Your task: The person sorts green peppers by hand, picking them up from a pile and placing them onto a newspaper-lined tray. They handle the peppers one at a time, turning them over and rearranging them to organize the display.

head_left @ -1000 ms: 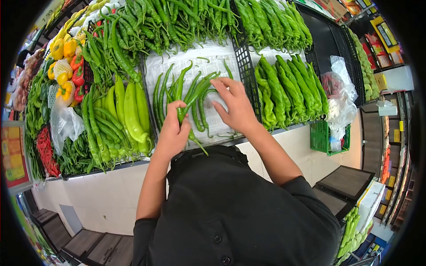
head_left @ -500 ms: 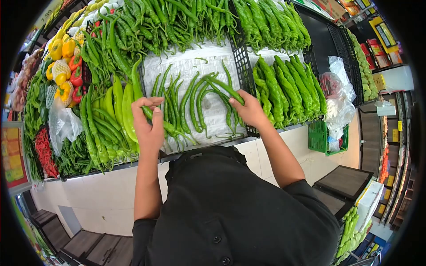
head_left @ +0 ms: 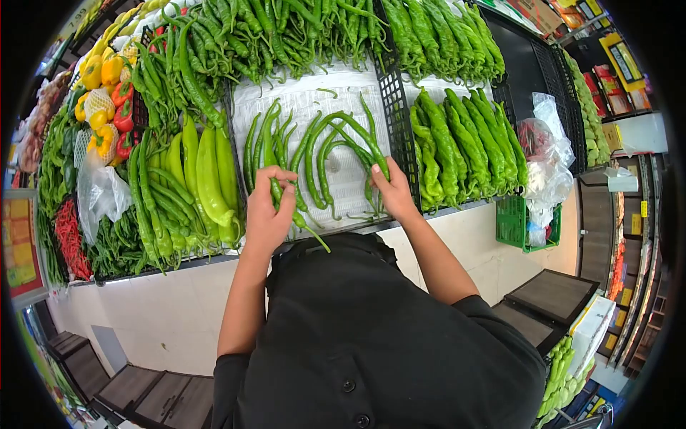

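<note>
My left hand (head_left: 270, 218) is closed around a long green chili pepper (head_left: 269, 146). It stands nearly upright, its stem end below my fingers pointing toward me. My right hand (head_left: 395, 191) grips another long green chili pepper (head_left: 374, 148) between thumb and fingers, at the right side of the white-lined crate (head_left: 350, 89). Several more curved green chilies (head_left: 311, 161) lie on the lining between my hands. Part of each held pepper is hidden by my fingers.
Piled green chilies (head_left: 286, 36) fill the back. Wrinkled green peppers (head_left: 464, 139) lie in rows right of a black crate wall (head_left: 393, 96). Pale green peppers (head_left: 211, 175) lie at left, beyond them yellow peppers (head_left: 111, 70). A green basket (head_left: 511, 218) hangs at right.
My left hand has moved right and slightly toward me, and its pepper has swung upright. My right hand has dropped slightly, and its pepper now points more steeply downward.
</note>
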Available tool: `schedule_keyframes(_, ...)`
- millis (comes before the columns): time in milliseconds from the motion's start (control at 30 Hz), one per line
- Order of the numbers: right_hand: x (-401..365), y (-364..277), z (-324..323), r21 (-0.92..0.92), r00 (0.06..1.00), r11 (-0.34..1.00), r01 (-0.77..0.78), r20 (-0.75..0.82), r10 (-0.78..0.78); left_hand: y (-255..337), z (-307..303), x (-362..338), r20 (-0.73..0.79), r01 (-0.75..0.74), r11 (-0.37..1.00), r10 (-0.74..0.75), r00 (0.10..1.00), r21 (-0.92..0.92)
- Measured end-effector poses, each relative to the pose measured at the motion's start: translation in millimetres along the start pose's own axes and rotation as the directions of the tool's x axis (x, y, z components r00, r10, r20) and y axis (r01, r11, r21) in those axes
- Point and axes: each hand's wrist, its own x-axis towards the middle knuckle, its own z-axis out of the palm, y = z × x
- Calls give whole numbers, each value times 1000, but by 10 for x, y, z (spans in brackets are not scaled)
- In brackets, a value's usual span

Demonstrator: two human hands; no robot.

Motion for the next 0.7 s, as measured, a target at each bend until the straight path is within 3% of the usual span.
schedule_keyframes(67,27,-17,6,17,1000,1000,15,-7,-15,-99,44,13,39,5,999,-6,999,34)
schedule_keyframes(167,92,-8,196,-136,999,990,48,-6,-50,-246,143,83,131,-5,993,-10,991,117)
schedule_keyframes(200,145,155,264,-306,996,948,86,13,-86,-323,189,105,178,-24,988,-3,984,150)
schedule_keyframes(267,156,146,340,-480,993,876,-40,78,88,-495,293,110,263,-78,964,9,965,253)
schedule_keyframes(300,159,126,356,-565,979,820,-93,96,178,-500,325,115,299,-22,957,-69,952,290)
schedule_keyframes(367,148,88,348,-633,961,771,-68,166,221,-507,384,119,361,84,926,-225,905,367)
schedule_keyframes(467,142,114,309,-696,950,718,-29,203,235,-706,453,100,372,1,939,-137,918,344)
schedule_keyframes(700,221,152,160,-795,955,606,9,186,230,-817,480,111,375,-22,958,-91,923,286)
